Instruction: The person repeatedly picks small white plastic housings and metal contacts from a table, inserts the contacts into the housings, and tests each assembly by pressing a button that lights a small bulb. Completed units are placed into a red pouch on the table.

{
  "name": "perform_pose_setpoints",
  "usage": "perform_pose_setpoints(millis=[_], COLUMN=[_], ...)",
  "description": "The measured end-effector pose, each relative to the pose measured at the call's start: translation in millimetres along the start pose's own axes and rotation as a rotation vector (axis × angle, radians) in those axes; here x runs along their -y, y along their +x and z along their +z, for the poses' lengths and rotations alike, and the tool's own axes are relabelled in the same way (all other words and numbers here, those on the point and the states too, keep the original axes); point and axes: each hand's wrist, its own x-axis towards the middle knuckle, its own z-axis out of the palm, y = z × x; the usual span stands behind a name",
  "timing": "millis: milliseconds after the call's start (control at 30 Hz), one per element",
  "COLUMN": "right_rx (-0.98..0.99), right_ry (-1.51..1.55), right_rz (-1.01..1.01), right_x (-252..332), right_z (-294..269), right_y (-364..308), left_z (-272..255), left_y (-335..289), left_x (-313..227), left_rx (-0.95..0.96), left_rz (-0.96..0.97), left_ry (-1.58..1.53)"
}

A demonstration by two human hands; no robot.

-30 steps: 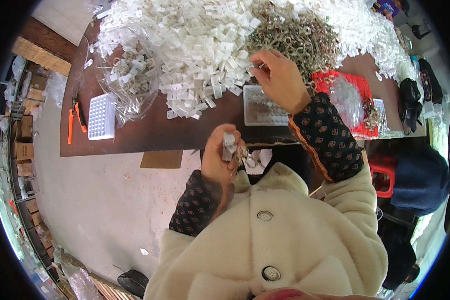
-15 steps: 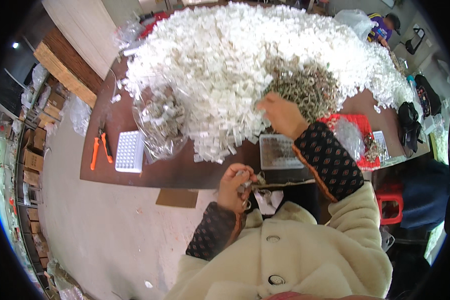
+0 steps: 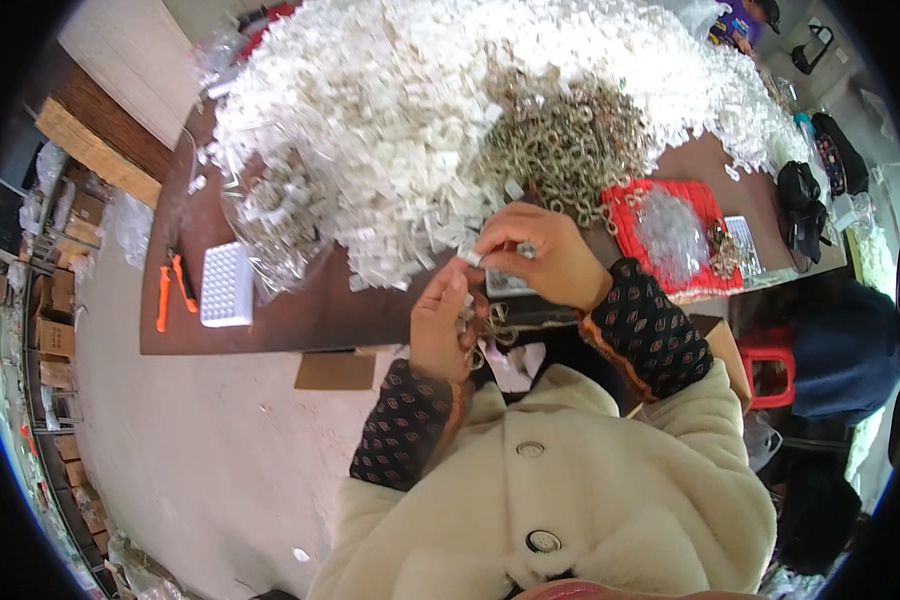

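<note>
My left hand (image 3: pixel 440 322) is closed over the table's front edge, with several small rings (image 3: pixel 497 325) dangling beside its fingers. Whitish bits show in its palm. Its thumb and forefinger meet my right hand (image 3: pixel 548 258), which pinches a small white plastic piece (image 3: pixel 470 257) between its fingertips. Whether the left fingertips also grip that piece cannot be made out. Under the right hand a shallow clear box (image 3: pixel 508 285) is mostly hidden. Beyond the hands lie a large heap of small white pieces (image 3: pixel 390 150) and a pile of metallic-looking rings (image 3: pixel 570 135).
At left lie orange-handled pliers (image 3: pixel 178 290), a white tray of round holes (image 3: pixel 227 287) and a filled clear bag (image 3: pixel 282 225). A red basket (image 3: pixel 625 215) holding a plastic bag sits right. A red stool (image 3: pixel 770 368) stands beside me; another person (image 3: pixel 738 25) is far right.
My right hand has come back from the ring pile toward my left hand and now holds a small white piece. The left hand has risen slightly, and the view has shifted.
</note>
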Motion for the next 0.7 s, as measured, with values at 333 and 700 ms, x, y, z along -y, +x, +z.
perform_pose_setpoints(millis=[333,700], right_rx=[0.032,-0.217], right_ry=[-0.131,-0.733], right_rz=[0.049,0.193], right_x=[-19,-102], right_z=[-15,-25], right_y=[5,86], left_z=[-23,-35], left_y=[3,9], left_x=[12,11], left_rx=[0.056,0.051], left_rz=[-0.026,-0.078], left_ry=[-0.109,-0.105])
